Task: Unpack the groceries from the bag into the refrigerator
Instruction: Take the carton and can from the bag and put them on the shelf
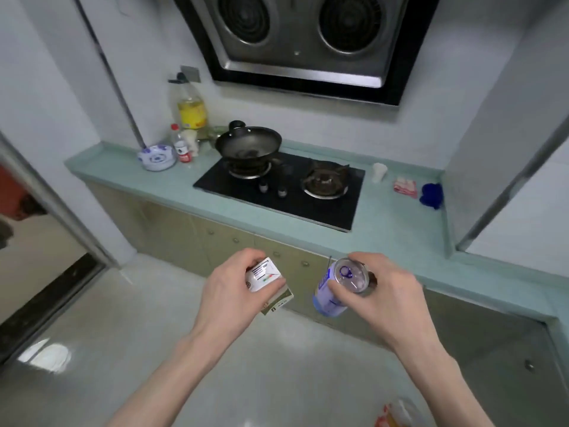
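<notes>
No legible text is shown.

Print is seen on the carton (266,277), the can (331,291), the yellow-labelled oil bottle (191,110) and the small red-labelled bottle (181,146) at the counter's back left corner, but nothing can be read; all is blurred.

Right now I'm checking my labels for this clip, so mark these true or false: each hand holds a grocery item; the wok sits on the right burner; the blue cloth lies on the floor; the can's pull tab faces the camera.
1. Left hand holds a small white carton, right hand a blue-and-white drink can: true.
2. The black wok sits on the right burner: false, the left.
3. The blue cloth lies on the floor: false, on the pale green counter.
4. Pull tab faces the camera: true.
</notes>
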Demonstrator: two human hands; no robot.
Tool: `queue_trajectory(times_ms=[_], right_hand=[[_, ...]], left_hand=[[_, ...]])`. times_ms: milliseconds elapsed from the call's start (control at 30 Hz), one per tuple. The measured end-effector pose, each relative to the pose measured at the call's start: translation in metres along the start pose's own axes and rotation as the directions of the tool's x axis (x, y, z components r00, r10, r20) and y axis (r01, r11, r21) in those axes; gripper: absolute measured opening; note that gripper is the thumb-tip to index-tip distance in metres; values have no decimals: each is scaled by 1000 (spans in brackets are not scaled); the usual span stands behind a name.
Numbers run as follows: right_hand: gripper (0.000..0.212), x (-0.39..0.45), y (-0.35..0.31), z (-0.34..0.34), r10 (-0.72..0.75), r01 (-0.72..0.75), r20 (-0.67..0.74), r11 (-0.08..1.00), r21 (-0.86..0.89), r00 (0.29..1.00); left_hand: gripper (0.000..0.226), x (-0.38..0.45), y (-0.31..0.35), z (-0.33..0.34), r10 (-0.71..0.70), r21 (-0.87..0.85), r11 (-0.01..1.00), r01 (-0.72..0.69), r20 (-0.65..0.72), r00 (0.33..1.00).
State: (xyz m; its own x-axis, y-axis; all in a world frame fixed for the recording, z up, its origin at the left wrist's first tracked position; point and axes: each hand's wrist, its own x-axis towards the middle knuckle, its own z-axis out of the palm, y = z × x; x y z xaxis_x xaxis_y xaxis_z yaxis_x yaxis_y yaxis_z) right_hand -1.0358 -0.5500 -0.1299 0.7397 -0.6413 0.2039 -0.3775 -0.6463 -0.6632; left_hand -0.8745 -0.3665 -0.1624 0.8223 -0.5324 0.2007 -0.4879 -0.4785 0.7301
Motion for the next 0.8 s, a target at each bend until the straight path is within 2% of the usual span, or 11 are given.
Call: queue_trajectory(times_ms=[133,267,500,633,800], right_hand=[[27,17,-43,31,-134,132,88,991,23,987],[24,29,-106,65,-273,266,180,962,61,945],[27,30,-241,135,-498,472,285,867,158,819],[33,21,-322,180,-603,565,314,797,211,733],[36,4,-411,232,-670,616,319,742,264,670]], left_hand=[[36,-16,-27,-48,-77,43,996,83,-122,989],[37,-37,-61,-99,-197,70,974,217,-221,955],[47,-87,-124,-208,-354,82,904,419,-406,842],[47,-117,-161,-276,-398,97,857,506,-497,771],[44,-149,-203,-357,-417,64,828,557,-593,688]])
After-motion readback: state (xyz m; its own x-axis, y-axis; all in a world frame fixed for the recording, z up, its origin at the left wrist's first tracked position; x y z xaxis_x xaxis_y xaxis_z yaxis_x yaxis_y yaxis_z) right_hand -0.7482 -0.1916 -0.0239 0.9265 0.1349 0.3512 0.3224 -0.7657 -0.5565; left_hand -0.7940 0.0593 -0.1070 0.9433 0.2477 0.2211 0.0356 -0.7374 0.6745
